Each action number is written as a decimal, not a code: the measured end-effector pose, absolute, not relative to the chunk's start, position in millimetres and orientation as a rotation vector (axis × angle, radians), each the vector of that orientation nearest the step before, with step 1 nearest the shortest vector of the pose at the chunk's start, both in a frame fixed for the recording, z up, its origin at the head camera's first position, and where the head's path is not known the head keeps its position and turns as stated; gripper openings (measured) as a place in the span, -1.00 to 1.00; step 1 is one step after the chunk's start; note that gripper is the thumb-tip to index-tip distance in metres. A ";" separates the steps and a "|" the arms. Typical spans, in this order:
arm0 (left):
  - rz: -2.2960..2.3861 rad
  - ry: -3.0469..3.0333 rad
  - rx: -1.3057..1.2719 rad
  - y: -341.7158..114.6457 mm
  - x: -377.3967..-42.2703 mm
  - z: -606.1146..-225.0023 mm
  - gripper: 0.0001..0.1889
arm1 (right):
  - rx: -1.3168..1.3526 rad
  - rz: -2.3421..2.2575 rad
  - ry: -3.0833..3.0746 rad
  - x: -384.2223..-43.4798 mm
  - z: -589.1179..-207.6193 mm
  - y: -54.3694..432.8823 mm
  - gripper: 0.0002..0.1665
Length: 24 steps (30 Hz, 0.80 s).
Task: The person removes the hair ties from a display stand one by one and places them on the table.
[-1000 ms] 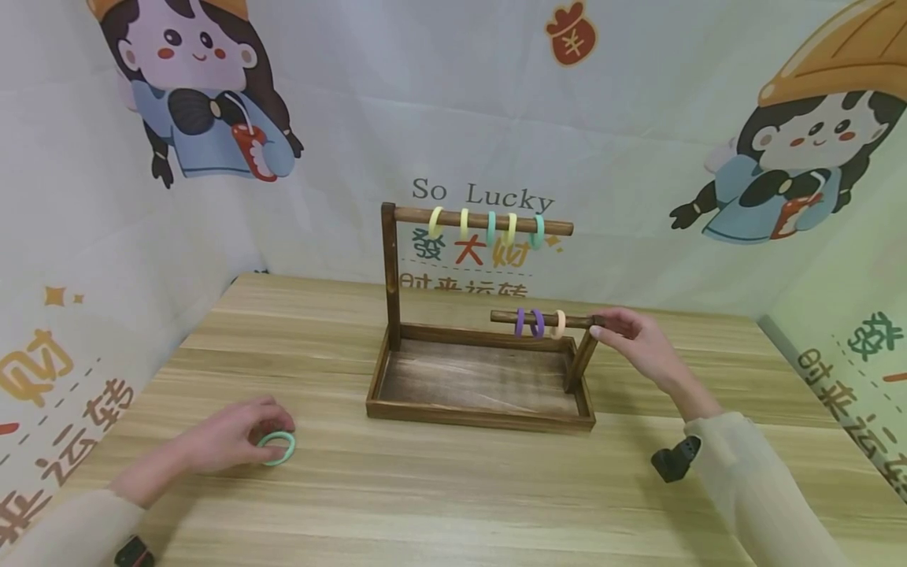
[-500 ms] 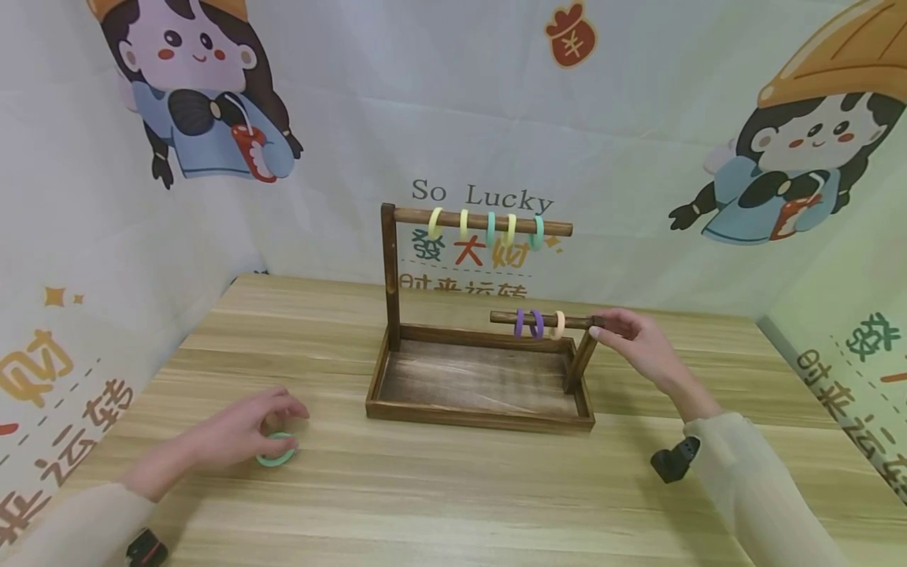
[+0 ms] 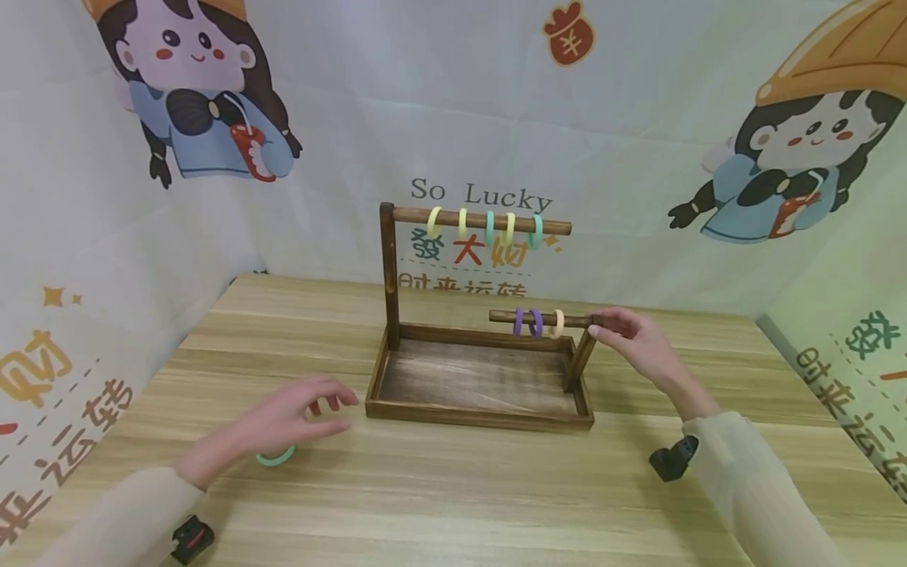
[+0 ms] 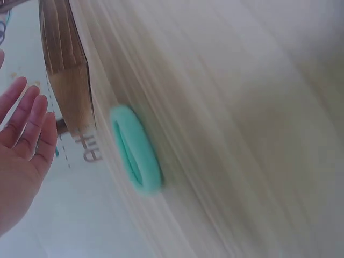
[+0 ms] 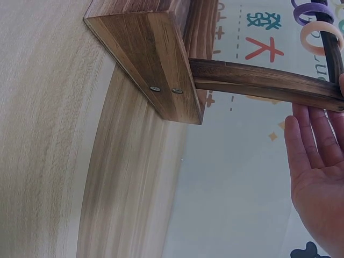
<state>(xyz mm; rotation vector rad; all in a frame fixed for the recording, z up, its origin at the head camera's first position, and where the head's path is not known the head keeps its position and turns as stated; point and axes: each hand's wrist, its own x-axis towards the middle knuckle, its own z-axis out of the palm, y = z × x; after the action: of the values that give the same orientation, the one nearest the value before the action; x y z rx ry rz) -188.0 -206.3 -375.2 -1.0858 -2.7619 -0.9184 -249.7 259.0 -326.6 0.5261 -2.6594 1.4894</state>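
Green ring (image 4: 142, 149) — left hand (image 3: 301, 408) clear, thumb and fingers apart

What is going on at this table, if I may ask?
A person's right hand pinches the top of the short post of a wooden stand. Their left hand holds nothing. A green ring lies on the table near the left wrist. The upper bar bears three yellow rings and two more green ones; the lower bar bears two purple rings and a peach one.
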 end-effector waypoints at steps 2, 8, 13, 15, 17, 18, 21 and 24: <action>-0.915 -2.757 -1.108 -199.0 -189.3 -374.5 -0.73 | 0.512 1.486 -2.677 -250.0 -326.4 259.2 -0.46; -0.973 -2.751 -1.167 -178.9 -192.8 -372.9 -0.77 | 0.488 1.492 -2.694 -251.5 -327.6 259.1 -0.52; -1.044 -2.751 -1.185 -163.3 -196.2 -373.1 -0.73 | 0.489 1.496 -2.693 -253.0 -328.1 259.0 -0.51; -1.048 -2.744 -1.187 -157.2 -197.9 -373.7 -0.72 | 0.493 1.489 -2.696 -251.5 -326.8 258.7 -0.50; -1.055 -2.722 -1.203 -151.1 -199.9 -374.6 -0.71 | 0.497 1.494 -2.692 -250.0 -325.3 258.1 -0.49; -1.063 -2.712 -1.213 -148.2 -200.8 -375.0 -0.71 | 0.496 1.498 -2.690 -249.4 -324.6 257.7 -0.48; -1.100 -2.668 -1.250 -139.3 -203.9 -375.4 -0.70 | 0.492 1.503 -2.689 -248.8 -323.5 257.5 -0.47; -1.163 -2.653 -1.261 -130.7 -206.5 -374.3 -0.67 | 0.481 1.512 -2.693 -249.8 -324.1 258.1 -0.47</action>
<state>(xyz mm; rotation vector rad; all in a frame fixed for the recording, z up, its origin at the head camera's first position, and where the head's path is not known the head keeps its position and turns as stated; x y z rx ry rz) -206.5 -130.7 -374.3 -1.2606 -2.6525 -1.1626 -249.8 258.1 -324.1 0.4807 -2.6931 1.5117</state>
